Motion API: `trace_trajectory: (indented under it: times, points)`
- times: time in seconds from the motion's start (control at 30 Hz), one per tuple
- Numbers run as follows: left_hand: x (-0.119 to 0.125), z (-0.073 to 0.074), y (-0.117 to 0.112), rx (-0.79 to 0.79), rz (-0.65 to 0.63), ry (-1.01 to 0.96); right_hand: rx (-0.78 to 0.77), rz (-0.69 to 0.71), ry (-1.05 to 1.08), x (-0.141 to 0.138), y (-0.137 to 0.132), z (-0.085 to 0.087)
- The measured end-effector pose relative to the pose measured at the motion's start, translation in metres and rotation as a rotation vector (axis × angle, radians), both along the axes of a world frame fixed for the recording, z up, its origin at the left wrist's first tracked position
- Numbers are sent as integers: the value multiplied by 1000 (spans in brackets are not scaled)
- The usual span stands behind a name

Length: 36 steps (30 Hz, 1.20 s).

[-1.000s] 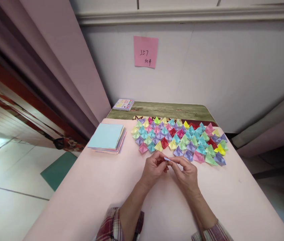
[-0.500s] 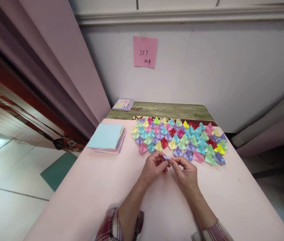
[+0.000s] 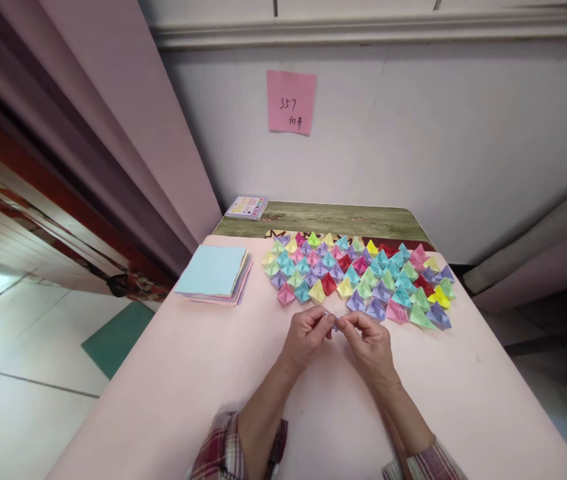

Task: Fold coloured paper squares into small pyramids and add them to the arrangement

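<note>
Between my fingertips is a small folded purple paper [image 3: 335, 323], mostly covered by the fingers. My left hand [image 3: 308, 337] pinches its left side with thumb and forefinger. From the right, my right hand [image 3: 371, 343] grips the other side, also closed, with the thumbs almost meeting. Just beyond the hands stand several rows of folded paper boats [image 3: 344, 288] in purple, blue, green, yellow, pink and red. The nearest ones, a purple boat [image 3: 376, 309] and a pink boat [image 3: 396, 311], lie close to the right hand's fingers.
A stack of square coloured paper [image 3: 212, 271], light blue on top, lies at the left of the pink-covered table [image 3: 163, 387]. Behind it, a packet [image 3: 246, 207] rests on a wood-patterned surface [image 3: 323, 217]. A pink note [image 3: 291, 102] is on the wall.
Both hands still hold the purple paper. The fingers have shifted slightly and closed over it, so less of its pale upper edge shows now.
</note>
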<state>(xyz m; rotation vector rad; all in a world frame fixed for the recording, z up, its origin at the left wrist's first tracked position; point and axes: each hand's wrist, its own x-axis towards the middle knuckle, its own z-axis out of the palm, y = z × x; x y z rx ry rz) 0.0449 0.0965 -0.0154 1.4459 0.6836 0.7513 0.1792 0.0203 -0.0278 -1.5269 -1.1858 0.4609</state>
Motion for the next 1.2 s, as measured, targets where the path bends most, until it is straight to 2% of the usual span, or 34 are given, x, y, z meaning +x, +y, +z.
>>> trace_trajectory:
  times: [0.07, 0.2, 0.4, 0.6, 0.77, 0.97, 1.07, 1.2]
  points:
    - [1, -1, 0, 3, 20, 10, -8, -8, 21, -1, 1, -3]
    - [3, -7, 3, -101, 39, 27, 0, -12, 160, -2, 3, -9]
    - [3, -11, 6, -198, 57, 21, 65, 75, 216, -1, 5, -14]
    - [4, -14, 7, -233, 58, 36, 31, 27, 283, -1, 5, -13]
    - [3, -11, 6, -197, 71, 0, -2, 10, 327, -3, 5, -8]
    - [7, -6, 3, -247, 98, -134, -33, 22, 422, -4, 6, -9]
    - [8, -7, 3, -273, 108, -97, -22, -5, 399, -5, 6, -11]
    - [7, -9, 3, -310, 175, -48, 3, -15, 259, -7, 4, -12]
